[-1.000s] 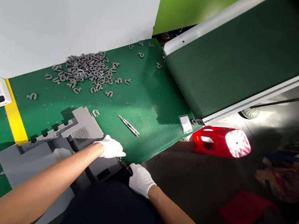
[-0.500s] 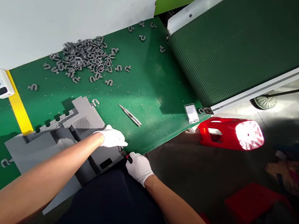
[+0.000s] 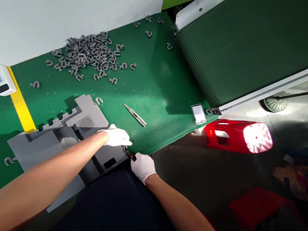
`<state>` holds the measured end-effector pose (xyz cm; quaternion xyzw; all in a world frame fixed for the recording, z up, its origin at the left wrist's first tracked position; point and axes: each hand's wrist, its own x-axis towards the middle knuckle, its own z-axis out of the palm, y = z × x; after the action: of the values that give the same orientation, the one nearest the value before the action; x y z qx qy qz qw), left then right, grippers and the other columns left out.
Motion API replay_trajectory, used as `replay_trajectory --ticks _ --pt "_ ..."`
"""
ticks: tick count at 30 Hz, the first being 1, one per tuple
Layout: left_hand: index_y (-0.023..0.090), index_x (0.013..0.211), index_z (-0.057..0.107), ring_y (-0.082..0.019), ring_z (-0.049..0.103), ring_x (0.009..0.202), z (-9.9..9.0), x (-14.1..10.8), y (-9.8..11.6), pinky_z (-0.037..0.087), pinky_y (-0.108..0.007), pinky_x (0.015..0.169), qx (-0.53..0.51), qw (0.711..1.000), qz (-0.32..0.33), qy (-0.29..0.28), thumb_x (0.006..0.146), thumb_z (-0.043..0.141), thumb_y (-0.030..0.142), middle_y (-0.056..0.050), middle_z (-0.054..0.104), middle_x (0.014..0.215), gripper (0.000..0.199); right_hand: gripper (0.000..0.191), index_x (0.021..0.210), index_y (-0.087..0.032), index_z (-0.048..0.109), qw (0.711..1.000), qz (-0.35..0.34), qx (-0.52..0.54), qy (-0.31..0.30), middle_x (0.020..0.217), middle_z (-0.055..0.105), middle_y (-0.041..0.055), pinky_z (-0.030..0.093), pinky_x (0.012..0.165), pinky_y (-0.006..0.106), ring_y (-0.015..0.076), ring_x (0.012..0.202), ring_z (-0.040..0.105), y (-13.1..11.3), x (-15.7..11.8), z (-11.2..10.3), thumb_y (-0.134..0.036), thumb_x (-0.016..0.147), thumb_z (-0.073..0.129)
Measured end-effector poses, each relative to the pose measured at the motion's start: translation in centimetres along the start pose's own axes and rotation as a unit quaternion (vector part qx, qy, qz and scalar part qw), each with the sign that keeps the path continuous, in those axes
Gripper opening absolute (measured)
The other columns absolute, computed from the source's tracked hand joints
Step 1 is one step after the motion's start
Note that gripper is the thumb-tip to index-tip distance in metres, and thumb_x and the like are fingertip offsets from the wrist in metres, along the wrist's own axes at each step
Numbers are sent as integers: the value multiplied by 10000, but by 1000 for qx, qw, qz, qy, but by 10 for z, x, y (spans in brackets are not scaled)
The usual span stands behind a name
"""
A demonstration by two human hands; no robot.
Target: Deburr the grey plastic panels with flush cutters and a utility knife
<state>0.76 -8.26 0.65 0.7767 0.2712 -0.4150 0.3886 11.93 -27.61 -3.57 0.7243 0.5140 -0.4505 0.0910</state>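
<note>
A large grey plastic panel (image 3: 50, 150) with a grille and notched edge lies at the front of the green table. My left hand (image 3: 117, 136), in a white glove, rests at the panel's right part; whatever its fingers grip is too small to make out. Closed round the handle of a small red-and-black hand tool (image 3: 132, 156) is my right hand (image 3: 143, 167), also gloved. The tool's metal end meets the panel's right corner, below my left fingertips. A slim cutter knife (image 3: 134, 115) lies behind my hands.
Many grey U-shaped clips (image 3: 89, 55) are heaped at the back of the green table (image 3: 159, 81). A white device (image 3: 1, 80) sits by yellow tape (image 3: 21, 109). At right are a conveyor belt (image 3: 254, 41), a small clear-edged card (image 3: 198, 114) and a red plastic object (image 3: 226, 134).
The view has shifted slightly, so most of the table appears a little higher. Both hands keep nearly the same places at the panel's corner, and the tool is still in my right hand.
</note>
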Motion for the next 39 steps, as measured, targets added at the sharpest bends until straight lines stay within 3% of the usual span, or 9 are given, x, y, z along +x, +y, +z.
replay_trajectory --ticks 6,11,20,39 --pt "193 869 716 -313 655 969 -2 -3 3 324 -605 1054 -8 1000 -3 -6 992 432 581 -109 781 1045 497 224 1063 -205 716 1000 -10 -6 -9 1047 783 124 527 778 359 295 972 755 0 -2 -6 -325 972 549" --pt "192 858 700 -303 639 949 -3 -5 3 305 -610 1060 -15 1000 -1 -2 993 440 585 -108 780 1033 491 223 1080 -151 703 999 -16 -13 -25 1096 761 172 546 778 384 332 988 754 -9 -7 -15 -214 886 614" --pt "189 845 701 -306 643 929 -3 -4 2 307 -626 1046 -23 1000 10 2 987 446 592 -124 778 1032 497 187 1018 -195 707 999 -30 1 -20 1039 777 123 538 818 362 293 986 753 -9 -1 -10 -265 918 565" --pt "205 876 731 -353 671 1023 -1 4 -2 352 -677 1039 -20 1000 13 -8 975 469 586 -121 783 1109 473 222 1020 -234 730 1000 25 11 -4 1034 796 104 534 782 368 297 984 755 -20 -2 -12 -305 886 567"
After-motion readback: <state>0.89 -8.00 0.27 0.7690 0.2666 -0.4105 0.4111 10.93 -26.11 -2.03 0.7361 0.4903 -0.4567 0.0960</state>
